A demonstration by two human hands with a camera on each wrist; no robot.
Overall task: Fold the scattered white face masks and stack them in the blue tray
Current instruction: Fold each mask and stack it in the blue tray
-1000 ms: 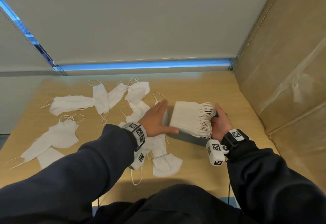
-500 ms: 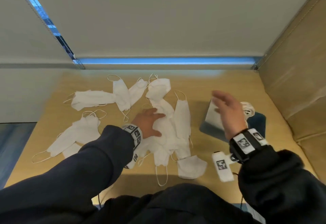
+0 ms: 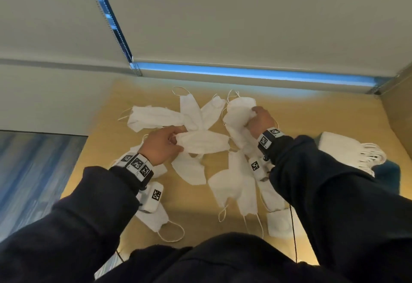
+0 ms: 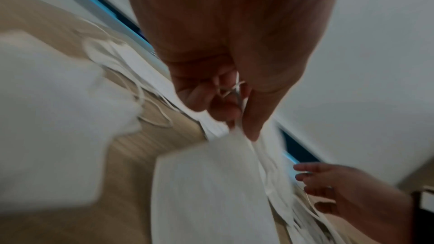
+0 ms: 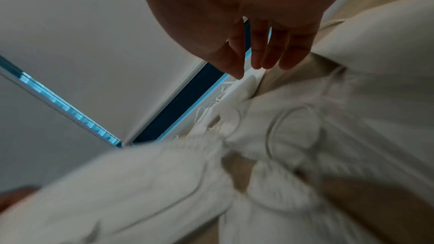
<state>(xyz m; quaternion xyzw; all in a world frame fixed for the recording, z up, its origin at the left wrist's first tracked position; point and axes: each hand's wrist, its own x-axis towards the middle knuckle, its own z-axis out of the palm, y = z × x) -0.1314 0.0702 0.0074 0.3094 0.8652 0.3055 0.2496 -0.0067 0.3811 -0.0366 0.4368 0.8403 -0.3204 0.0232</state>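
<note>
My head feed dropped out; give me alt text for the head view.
The left hand pinches one end of a white mask above the wooden table, the right hand grips another mask, and loose masks lie around them.
</note>
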